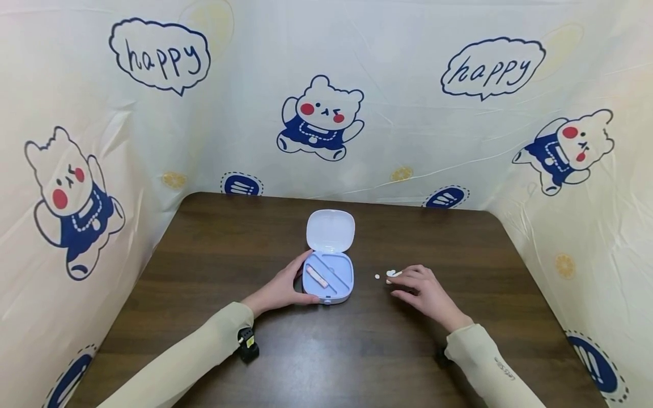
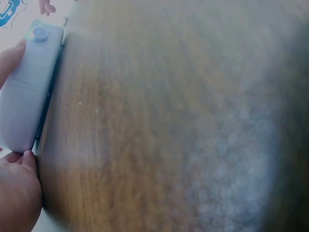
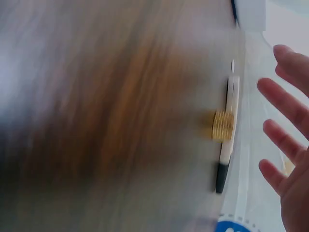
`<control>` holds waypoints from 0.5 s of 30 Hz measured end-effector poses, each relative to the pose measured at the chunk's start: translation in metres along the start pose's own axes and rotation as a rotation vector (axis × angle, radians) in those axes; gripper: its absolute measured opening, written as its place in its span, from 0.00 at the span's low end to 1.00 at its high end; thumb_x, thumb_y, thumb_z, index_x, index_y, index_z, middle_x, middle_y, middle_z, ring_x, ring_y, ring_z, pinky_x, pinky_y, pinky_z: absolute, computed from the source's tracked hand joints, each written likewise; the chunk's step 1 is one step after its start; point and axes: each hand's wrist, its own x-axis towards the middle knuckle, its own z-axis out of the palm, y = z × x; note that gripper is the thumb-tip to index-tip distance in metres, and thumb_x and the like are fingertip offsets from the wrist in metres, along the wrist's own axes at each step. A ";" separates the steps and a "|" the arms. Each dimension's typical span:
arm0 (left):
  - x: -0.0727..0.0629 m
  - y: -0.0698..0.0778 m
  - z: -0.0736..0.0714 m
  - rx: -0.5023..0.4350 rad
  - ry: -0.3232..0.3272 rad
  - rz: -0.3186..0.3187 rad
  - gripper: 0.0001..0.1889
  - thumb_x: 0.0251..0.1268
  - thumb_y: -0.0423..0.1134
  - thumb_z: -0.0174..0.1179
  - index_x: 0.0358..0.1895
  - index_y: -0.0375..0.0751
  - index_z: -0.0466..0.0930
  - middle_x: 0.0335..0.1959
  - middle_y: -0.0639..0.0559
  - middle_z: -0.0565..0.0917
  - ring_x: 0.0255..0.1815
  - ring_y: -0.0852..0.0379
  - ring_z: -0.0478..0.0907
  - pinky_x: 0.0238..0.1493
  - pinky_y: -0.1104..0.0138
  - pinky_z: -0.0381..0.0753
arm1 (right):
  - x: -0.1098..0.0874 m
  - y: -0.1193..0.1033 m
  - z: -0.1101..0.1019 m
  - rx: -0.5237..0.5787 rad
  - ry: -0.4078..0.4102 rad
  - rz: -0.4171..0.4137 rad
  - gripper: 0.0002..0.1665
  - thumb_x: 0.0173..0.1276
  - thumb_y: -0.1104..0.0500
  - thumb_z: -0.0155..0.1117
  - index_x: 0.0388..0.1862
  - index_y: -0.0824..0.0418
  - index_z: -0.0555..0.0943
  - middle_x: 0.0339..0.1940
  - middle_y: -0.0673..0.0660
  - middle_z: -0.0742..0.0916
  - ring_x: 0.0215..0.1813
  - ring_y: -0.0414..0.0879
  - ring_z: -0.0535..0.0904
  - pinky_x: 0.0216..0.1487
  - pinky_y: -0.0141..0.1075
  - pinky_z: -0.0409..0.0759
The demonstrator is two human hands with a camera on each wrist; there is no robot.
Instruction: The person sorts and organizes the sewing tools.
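A light blue case (image 1: 328,299) stands on the table with its lid (image 1: 330,230) raised at the back. Slanted dividers split its inside, and a small pale pink-and-white stick (image 1: 317,276) lies in the left part. My left hand (image 1: 280,289) grips the case's left side, thumb along the front, fingers toward the back. My right hand (image 1: 425,292) hovers with loose fingers by some small white pieces (image 1: 391,273). The right wrist view shows a white stick with a black end (image 3: 227,152) and a ribbed gold piece (image 3: 222,125) near those fingers; the hand hides them from the head camera.
A small white round piece (image 1: 377,276) lies between the case and my right hand. The dark wooden table (image 1: 229,238) is bordered by a printed cloth (image 1: 393,113) at the back and on both sides. A black strap device (image 1: 248,345) sits on the left wrist.
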 end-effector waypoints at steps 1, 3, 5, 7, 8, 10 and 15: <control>0.000 -0.001 0.000 0.001 0.001 0.002 0.63 0.53 0.57 0.80 0.86 0.56 0.44 0.85 0.49 0.54 0.83 0.49 0.54 0.80 0.50 0.58 | -0.002 0.002 -0.002 0.002 0.002 0.003 0.24 0.54 0.62 0.84 0.52 0.57 0.91 0.45 0.50 0.92 0.53 0.53 0.80 0.57 0.52 0.72; 0.001 -0.001 0.000 -0.001 0.003 0.005 0.63 0.53 0.57 0.80 0.86 0.57 0.44 0.84 0.49 0.54 0.83 0.49 0.54 0.80 0.50 0.58 | -0.005 0.006 -0.005 0.007 -0.002 0.016 0.25 0.53 0.62 0.84 0.52 0.58 0.91 0.45 0.50 0.92 0.54 0.55 0.80 0.57 0.53 0.71; 0.001 -0.001 -0.001 -0.005 0.005 0.006 0.63 0.53 0.58 0.80 0.86 0.57 0.44 0.84 0.49 0.54 0.83 0.49 0.54 0.80 0.49 0.58 | -0.008 0.009 -0.008 0.010 -0.018 0.039 0.26 0.53 0.62 0.84 0.53 0.58 0.90 0.45 0.49 0.91 0.54 0.57 0.79 0.57 0.53 0.70; 0.001 -0.002 -0.001 -0.009 0.007 0.007 0.63 0.52 0.58 0.80 0.86 0.57 0.45 0.84 0.49 0.54 0.83 0.48 0.54 0.80 0.48 0.57 | -0.011 0.013 -0.011 0.012 -0.043 0.058 0.26 0.54 0.61 0.84 0.54 0.58 0.90 0.46 0.49 0.91 0.55 0.57 0.79 0.57 0.54 0.70; 0.001 -0.002 -0.001 -0.010 0.008 0.007 0.63 0.52 0.58 0.80 0.86 0.57 0.45 0.84 0.49 0.55 0.83 0.48 0.54 0.80 0.48 0.57 | -0.013 0.014 -0.012 0.010 -0.055 0.067 0.26 0.55 0.61 0.83 0.55 0.57 0.90 0.47 0.48 0.91 0.56 0.56 0.79 0.57 0.54 0.70; 0.001 -0.002 -0.001 -0.012 0.009 0.007 0.63 0.52 0.59 0.80 0.86 0.57 0.45 0.84 0.49 0.55 0.83 0.48 0.54 0.80 0.48 0.57 | -0.016 0.018 -0.013 0.008 -0.072 0.077 0.25 0.56 0.61 0.83 0.54 0.56 0.90 0.47 0.47 0.91 0.56 0.55 0.78 0.57 0.54 0.70; 0.000 -0.002 0.000 -0.006 0.009 0.009 0.63 0.52 0.59 0.80 0.86 0.58 0.44 0.85 0.50 0.54 0.84 0.48 0.53 0.80 0.47 0.56 | -0.022 0.024 -0.017 0.003 -0.086 0.091 0.24 0.56 0.60 0.83 0.54 0.54 0.91 0.47 0.47 0.91 0.56 0.55 0.78 0.57 0.54 0.69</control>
